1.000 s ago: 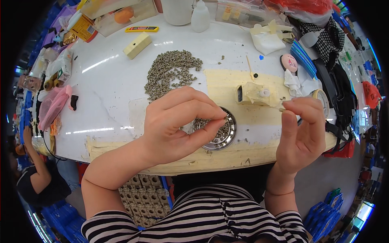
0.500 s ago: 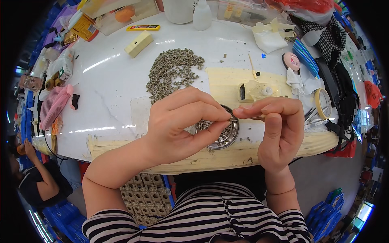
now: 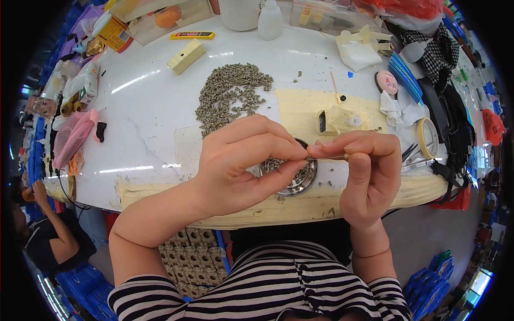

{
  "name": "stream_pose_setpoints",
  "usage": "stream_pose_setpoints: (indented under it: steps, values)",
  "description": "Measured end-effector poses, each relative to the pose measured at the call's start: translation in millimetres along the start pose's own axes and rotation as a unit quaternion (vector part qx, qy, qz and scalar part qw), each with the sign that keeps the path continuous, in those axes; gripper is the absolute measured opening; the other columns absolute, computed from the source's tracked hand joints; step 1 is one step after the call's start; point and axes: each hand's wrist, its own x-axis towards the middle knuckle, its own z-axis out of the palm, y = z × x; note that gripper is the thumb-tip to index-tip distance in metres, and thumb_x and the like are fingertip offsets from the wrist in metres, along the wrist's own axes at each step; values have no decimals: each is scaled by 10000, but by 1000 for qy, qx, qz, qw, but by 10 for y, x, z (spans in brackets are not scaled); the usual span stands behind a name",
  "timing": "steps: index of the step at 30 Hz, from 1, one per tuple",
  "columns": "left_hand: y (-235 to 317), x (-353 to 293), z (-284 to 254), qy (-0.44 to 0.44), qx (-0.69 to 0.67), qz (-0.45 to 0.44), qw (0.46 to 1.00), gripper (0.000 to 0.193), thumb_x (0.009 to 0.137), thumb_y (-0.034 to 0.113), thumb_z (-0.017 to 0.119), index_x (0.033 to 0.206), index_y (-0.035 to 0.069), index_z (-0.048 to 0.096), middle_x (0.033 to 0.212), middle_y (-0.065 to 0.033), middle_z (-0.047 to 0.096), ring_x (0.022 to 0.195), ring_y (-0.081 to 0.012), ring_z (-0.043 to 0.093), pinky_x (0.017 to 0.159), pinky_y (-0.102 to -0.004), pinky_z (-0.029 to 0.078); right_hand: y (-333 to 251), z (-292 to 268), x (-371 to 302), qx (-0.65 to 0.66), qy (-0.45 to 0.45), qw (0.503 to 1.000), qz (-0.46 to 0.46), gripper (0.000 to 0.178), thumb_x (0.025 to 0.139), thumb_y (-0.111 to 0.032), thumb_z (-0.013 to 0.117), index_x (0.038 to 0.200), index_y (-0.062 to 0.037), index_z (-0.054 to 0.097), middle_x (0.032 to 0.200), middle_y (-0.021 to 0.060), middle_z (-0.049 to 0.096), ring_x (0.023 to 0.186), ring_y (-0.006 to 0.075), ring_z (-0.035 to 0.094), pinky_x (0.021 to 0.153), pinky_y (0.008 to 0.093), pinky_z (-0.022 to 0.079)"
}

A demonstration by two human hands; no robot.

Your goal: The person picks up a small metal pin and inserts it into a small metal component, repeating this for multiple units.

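My left hand [image 3: 246,163] is closed in a pinch over a round metal dish [image 3: 303,188]; whatever tiny piece sits between its fingertips is hidden. Facing it, my right hand [image 3: 370,171] grips a thin metal tool [image 3: 333,158], held level with its tip at the left fingertips. Small metal parts lie inside the dish. Just beyond my left hand a heap of small grey metal parts [image 3: 230,88] is spread on the white tabletop [image 3: 144,115].
A taped block-like fixture [image 3: 342,119] stands beyond my right hand. A tape roll [image 3: 426,136] and dark tweezers [image 3: 409,151] lie to the right. Farther back are a cream block [image 3: 186,57] and a white squeeze bottle [image 3: 270,22]. Another person [image 3: 53,235] is at far left.
The view has shifted slightly, so the tabletop things sit a little farther right. Both hands keep nearly the same pose, fingertips still together.
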Motion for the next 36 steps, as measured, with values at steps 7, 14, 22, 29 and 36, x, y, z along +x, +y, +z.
stream_pose_setpoints:
  steps: [7,14,22,29,36]
  values:
    - [-14,-2,4,-1,-2,0,1000,211,732,-67,782,914,23,725,880,-84,698,755,-166,670,630,-254,522,41,-38,-25,51,-12,999,-8,140,1031,-92,488,1079,35,451,1036,184,626,954,233,694,857,316,565]
    - [-10,2,4,-1,-6,0,1000,211,733,-69,779,916,23,727,881,-84,699,750,-161,669,624,-251,519,39,-36,-31,43,-9,999,-9,142,1029,-93,494,1073,34,451,1032,185,631,945,231,698,843,312,563]
    - [-14,-3,-3,-1,-13,-12,1000,211,730,-68,781,914,19,727,874,-90,700,750,-165,670,626,-253,516,72,-47,-37,-31,0,998,-64,104,993,-59,560,1043,14,505,1001,176,678,941,239,701,840,322,562]
    - [-10,6,-7,-2,-33,-27,999,204,729,-64,785,908,14,726,874,-95,700,749,-166,668,644,-255,517,86,-47,-41,-81,21,992,-96,134,953,-59,634,1031,-2,540,973,157,711,933,240,693,841,331,555]
    - [-5,9,-11,-3,-39,-26,999,200,731,-64,784,905,15,724,870,-96,700,750,-166,668,647,-255,517,78,-61,-54,-92,27,991,-90,149,940,-60,655,1026,0,549,969,154,711,915,233,689,855,335,554]
